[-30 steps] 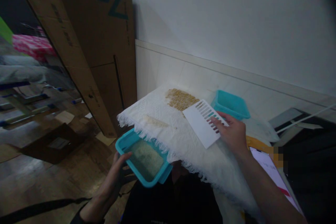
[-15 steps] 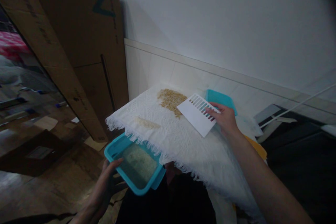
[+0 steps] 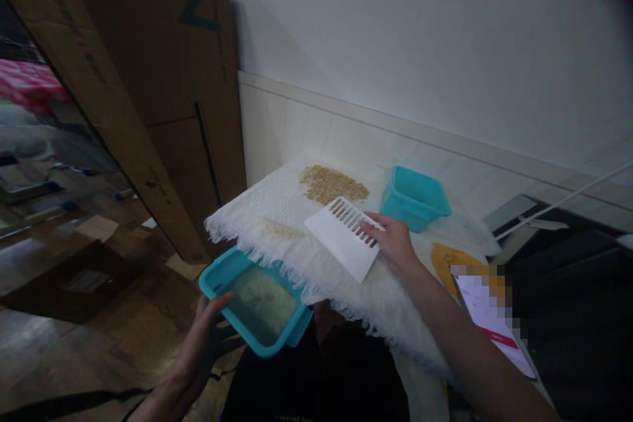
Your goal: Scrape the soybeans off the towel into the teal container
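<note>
White scraper [image 3: 345,237] in right hand [image 3: 394,242] — teal tray [image 3: 254,301] in left hand [image 3: 200,343]

I see a white fringed cloth [image 3: 297,260] covering the table. On it lie a grain pile [image 3: 332,183] at the far edge, a thin streak [image 3: 279,229] near left, a slotted card [image 3: 341,241] mid-cloth, a teal tub [image 3: 414,196] far right, and papers [image 3: 487,316] near right.

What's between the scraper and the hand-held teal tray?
Head view: just white cloth and its fringe between scraper and tray; a thin grain streak sits off to the side.
</note>
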Tool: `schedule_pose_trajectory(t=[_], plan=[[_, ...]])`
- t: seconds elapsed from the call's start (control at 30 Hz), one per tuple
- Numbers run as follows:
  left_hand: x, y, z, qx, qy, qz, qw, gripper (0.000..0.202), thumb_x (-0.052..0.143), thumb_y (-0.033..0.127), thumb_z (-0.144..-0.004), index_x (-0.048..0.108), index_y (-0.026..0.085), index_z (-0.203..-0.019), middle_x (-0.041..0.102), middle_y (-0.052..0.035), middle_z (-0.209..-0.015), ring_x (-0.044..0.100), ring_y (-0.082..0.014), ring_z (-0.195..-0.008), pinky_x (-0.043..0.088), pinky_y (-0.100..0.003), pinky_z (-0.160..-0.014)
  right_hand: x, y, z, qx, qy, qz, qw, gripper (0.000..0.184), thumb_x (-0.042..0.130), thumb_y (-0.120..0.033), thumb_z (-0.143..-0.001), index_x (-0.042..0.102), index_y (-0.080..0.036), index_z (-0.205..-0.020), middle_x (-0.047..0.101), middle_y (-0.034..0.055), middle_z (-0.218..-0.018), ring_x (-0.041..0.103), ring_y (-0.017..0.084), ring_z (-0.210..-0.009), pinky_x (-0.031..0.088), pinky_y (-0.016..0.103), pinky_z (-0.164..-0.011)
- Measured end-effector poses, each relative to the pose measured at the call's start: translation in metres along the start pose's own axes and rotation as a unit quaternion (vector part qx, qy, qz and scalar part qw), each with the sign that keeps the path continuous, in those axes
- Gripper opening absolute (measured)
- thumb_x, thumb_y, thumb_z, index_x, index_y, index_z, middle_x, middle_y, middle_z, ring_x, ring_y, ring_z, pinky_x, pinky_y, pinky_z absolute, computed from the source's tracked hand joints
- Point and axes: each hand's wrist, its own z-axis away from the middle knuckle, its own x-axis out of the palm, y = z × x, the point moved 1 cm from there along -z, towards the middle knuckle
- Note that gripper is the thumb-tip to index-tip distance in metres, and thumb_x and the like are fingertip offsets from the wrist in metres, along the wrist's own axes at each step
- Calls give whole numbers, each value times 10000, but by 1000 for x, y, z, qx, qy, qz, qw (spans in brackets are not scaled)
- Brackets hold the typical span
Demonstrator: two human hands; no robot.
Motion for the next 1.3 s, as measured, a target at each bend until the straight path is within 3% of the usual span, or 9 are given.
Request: schedule_pose_trajectory(t=[0.13,0.3,0.47,0.63,0.73,0.83,1.0,1.2,1.3], plan=[[0,1,-2,-1,1,0,1000,646,863,536,-879,567,322,-1412,822,-92,-1175,871,-349,-964,702,-516,-904,5,5,-2,72,-33,-57,995,694,1090,-518,-428,922,-150,-992,860,88,-768,727,221,-581,570,330,-584],[1,2,-7,-14,14,9,1000,610,838,475,-913,535,338,-1425,805,-98,-1135,865,-341,-915,710,-521,-850,17,11,7,112,-66,-80,988,642,1097,-440,-424,931,-161,-978,863,83,-762,729,214,-592,564,319,-593],[3,3,-3,7,5,3,1000,573,821,491,-935,553,315,-1409,792,-114,-1186,859,-325,-914,709,-472,-809,22,12,14,114,-75,-79,987,631,1087,-425,-451,932,-160,-1002,867,88,-773,735,212,-600,561,316,-598],[4,4,3,13,-1,-7,1000,535,788,502,-962,552,306,-1401,799,-106,-1160,855,-307,-872,699,-449,-801,14,8,3,98,-23,-104,989,579,1060,-384,-454,925,-156,-968,850,79,-732,724,216,-572,554,320,-569],[4,4,3,8,-1,1,1000,580,817,514,-929,563,315,-1411,806,-104,-1177,857,-320,-922,695,-451,-815,16,6,-5,88,-2,-101,991,529,1044,-354,-467,918,-160,-943,839,66,-710,722,217,-575,550,318,-569],[4,4,2,6,-3,6,1000,639,839,529,-903,547,319,-1431,800,-107,-1200,855,-320,-933,692,-450,-819,24,7,-4,97,-21,-94,991,530,1050,-353,-473,920,-166,-952,850,67,-737,737,223,-604,566,324,-596],[2,4,2,16,-20,1,1000,669,832,577,-889,528,315,-1423,784,-117,-1257,850,-320,-933,680,-453,-821,30,8,21,113,-67,-84,988,627,1087,-453,-456,933,-166,-992,864,86,-773,738,227,-607,575,336,-613],[1,3,4,15,-18,-7,1000,772,853,633,-830,526,317,-1454,781,-92,-1201,841,-331,-947,664,-466,-836,36,-1,65,105,-122,-41,986,686,1070,-560,-539,938,-157,-1078,861,99,-775,711,221,-582,549,332,-579],[1,3,4,21,-20,-6,1000,775,860,633,-827,539,319,-1459,780,-87,-1184,841,-336,-946,665,-468,-826,39,-8,69,91,-137,-22,986,665,1050,-575,-580,939,-155,-1083,848,95,-744,682,211,-550,514,321,-537]])
